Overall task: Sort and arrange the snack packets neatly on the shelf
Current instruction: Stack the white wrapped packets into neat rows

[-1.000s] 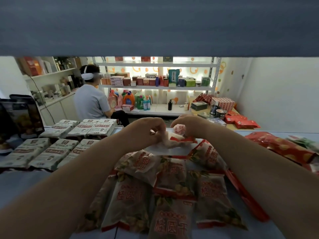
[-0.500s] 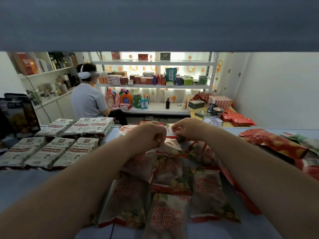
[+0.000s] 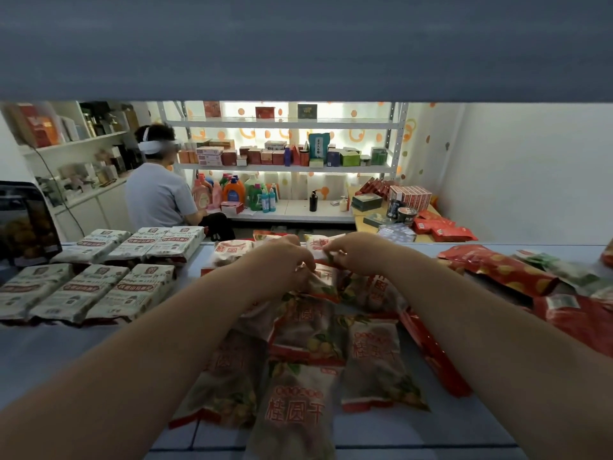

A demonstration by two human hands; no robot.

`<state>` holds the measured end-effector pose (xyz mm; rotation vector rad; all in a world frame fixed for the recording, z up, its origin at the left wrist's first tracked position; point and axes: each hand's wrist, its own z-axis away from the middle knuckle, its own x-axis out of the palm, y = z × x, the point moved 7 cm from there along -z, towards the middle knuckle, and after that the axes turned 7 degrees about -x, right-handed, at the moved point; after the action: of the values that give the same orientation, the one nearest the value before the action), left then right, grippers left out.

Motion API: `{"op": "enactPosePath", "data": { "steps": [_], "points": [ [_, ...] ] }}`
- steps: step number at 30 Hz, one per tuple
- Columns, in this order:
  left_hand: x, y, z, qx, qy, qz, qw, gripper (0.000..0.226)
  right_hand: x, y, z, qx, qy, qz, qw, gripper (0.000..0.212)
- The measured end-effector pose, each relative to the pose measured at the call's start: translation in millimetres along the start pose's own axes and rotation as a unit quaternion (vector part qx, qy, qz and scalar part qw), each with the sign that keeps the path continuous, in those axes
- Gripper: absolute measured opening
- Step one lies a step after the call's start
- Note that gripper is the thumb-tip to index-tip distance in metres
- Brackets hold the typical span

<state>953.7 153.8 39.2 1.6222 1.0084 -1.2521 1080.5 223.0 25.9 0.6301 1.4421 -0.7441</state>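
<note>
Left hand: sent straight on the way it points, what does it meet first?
The left hand likely meets the packet both hands pinch, then the right hand; depth unclear.

Left hand (image 3: 282,260) and right hand (image 3: 360,254) meet at the far edge of the shelf (image 3: 59,360), fingers curled, both pinching one packet (image 3: 315,246). Nearer the camera lies a loose pile (image 3: 305,340) of overlapping packets. White packets (image 3: 89,290) lie in two tidy rows on the left. Red packets (image 3: 497,270) lie scattered on the right. Background: a seated person (image 3: 159,197), back turned.
</note>
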Motion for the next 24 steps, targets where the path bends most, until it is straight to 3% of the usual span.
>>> {"op": "enactPosePath", "data": {
  "steps": [5,9,13,18,21,24],
  "points": [
    [3.4,7.3,0.6,-0.041,-0.030,-0.047,0.998,0.024,1.7,-4.1,-3.4,0.006,0.004,-0.008,1.000,0.042],
    [0.4,17.9,9.8,0.008,-0.017,-0.051,0.999,0.035,0.0,-5.3,-0.3,0.009,0.016,0.014,1.000,0.049],
    [19.5,27.3,17.3,0.034,-0.094,-0.137,0.985,0.041,12.7,-11.5,2.6,-0.001,-0.014,0.015,1.000,0.038],
    [23.5,26.9,19.0,0.023,-0.118,-0.110,0.987,0.044,11.6,-17.0,9.2,0.015,-0.017,-0.021,1.000,0.043],
    [17.2,23.7,17.9,0.022,-0.096,-0.059,0.993,0.039,5.1,-18.1,20.6,0.030,0.021,-0.034,0.999,0.046],
    [2.0,18.9,19.0,0.030,-0.015,-0.024,0.999,0.044,-1.4,-20.9,39.3,0.034,0.071,-0.020,0.997,0.041]
  ]
}}
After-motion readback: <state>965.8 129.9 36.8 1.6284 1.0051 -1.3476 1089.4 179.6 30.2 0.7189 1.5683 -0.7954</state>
